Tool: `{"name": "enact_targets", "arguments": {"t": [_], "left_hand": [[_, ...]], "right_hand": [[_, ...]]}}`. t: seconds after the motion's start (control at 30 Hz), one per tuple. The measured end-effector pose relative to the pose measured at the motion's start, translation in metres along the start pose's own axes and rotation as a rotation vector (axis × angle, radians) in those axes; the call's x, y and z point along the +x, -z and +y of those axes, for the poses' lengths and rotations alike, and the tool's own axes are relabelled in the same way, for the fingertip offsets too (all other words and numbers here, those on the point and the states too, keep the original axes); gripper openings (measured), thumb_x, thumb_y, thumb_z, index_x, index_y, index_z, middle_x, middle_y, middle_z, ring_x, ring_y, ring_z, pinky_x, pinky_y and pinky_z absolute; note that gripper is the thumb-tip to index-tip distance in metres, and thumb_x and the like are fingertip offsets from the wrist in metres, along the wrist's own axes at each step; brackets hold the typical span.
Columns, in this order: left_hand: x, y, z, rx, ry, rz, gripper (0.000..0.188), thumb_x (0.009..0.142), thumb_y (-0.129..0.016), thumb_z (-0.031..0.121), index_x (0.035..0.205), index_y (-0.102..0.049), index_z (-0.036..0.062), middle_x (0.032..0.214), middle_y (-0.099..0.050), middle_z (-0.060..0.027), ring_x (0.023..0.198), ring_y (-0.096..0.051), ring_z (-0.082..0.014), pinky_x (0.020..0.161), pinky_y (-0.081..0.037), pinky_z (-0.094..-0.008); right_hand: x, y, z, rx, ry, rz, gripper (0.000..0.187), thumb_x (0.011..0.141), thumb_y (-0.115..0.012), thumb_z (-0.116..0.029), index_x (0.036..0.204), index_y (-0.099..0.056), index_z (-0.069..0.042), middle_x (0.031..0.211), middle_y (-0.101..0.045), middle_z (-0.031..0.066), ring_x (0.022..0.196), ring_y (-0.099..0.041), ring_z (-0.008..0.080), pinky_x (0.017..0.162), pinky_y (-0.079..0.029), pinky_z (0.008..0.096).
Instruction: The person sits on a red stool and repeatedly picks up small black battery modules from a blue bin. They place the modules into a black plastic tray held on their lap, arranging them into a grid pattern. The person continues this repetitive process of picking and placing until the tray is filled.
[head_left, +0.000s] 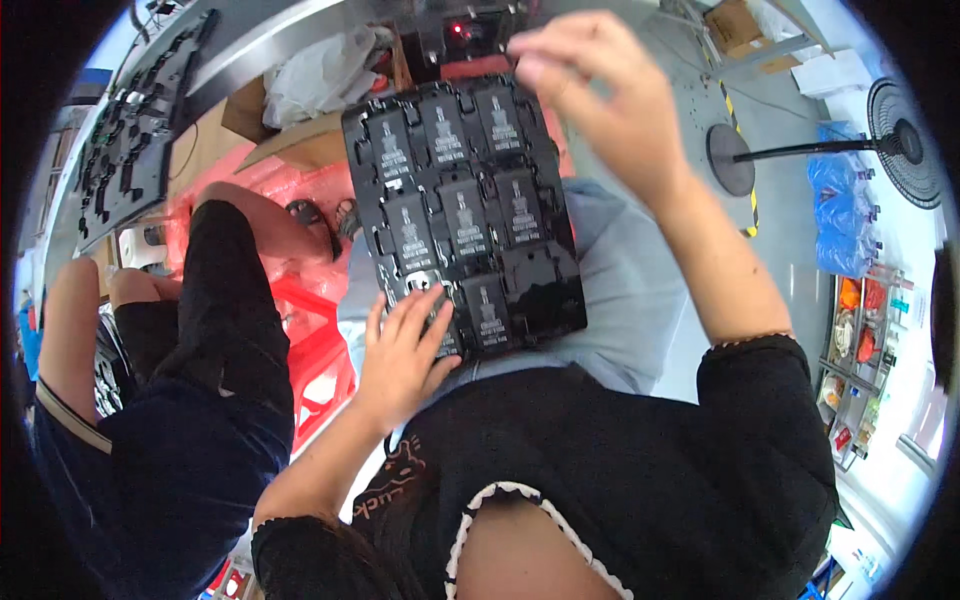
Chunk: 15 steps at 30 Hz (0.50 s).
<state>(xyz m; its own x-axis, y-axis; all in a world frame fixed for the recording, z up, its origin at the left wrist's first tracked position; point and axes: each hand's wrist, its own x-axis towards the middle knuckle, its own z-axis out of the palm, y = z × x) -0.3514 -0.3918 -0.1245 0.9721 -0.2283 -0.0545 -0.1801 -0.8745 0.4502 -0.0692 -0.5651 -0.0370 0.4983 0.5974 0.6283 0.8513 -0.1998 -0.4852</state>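
Note:
A black plastic tray (545,275) rests across my lap, tilted a little. Flat black rectangular parts (462,215) with pale printing sit in several of its compartments; the near right compartment (540,290) shows only glossy black plastic. My left hand (400,345) lies with fingers spread over the tray's near left compartment, where a bit of bright metal (422,282) shows beside the fingertips. Beyond the tray's far right corner, my right hand (590,75) is raised with thumb and fingertips drawn together. Anything between them is too small to make out.
To the left sits another person (190,400) in dark clothes. A metal bench edge (290,45) runs along the far side, with a board of black parts (130,140) at left. Open cardboard boxes (300,145) stand below. A black fan (900,145) is at right.

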Motion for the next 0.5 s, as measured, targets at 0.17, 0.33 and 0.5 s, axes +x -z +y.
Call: {"name": "enact_targets", "arguments": {"t": [0.17,0.33,0.5], "left_hand": [[0.001,0.003,0.0,-0.044,0.077,0.006,0.074,0.073,-0.078,0.029,0.137,-0.047,0.0088,0.143,-0.044,-0.0123,0.125,-0.044,-0.0335,0.107,-0.028,-0.0562],[-0.006,-0.013,-0.01,-0.102,0.04,0.197,0.061,0.073,-0.079,0.025,0.127,-0.058,0.0079,0.132,-0.053,-0.0102,0.116,-0.051,-0.0315,0.098,-0.036,-0.0514],[0.018,0.03,-0.032,-0.241,0.184,0.336,0.046,0.076,-0.077,0.015,0.119,-0.063,0.0057,0.122,-0.058,-0.0143,0.109,-0.054,-0.0328,0.094,-0.04,-0.0442]], "right_hand": [[0.121,0.001,0.037,-0.029,-0.027,0.092,0.029,0.085,-0.068,-0.015,0.113,-0.067,-0.006,0.114,-0.057,0.0107,0.104,-0.056,0.0228,0.088,-0.047,0.0315],[0.232,-0.047,0.123,-0.44,-0.002,-0.176,0.077,0.078,-0.073,-0.031,0.144,-0.042,-0.005,0.149,-0.038,0.0248,0.139,-0.035,0.0382,0.116,-0.029,0.0406],[0.294,-0.059,0.165,-0.461,-0.22,-0.611,0.082,0.079,-0.073,-0.032,0.146,-0.038,-0.001,0.149,-0.039,0.0241,0.139,-0.038,0.0335,0.115,-0.03,0.0372]]}}
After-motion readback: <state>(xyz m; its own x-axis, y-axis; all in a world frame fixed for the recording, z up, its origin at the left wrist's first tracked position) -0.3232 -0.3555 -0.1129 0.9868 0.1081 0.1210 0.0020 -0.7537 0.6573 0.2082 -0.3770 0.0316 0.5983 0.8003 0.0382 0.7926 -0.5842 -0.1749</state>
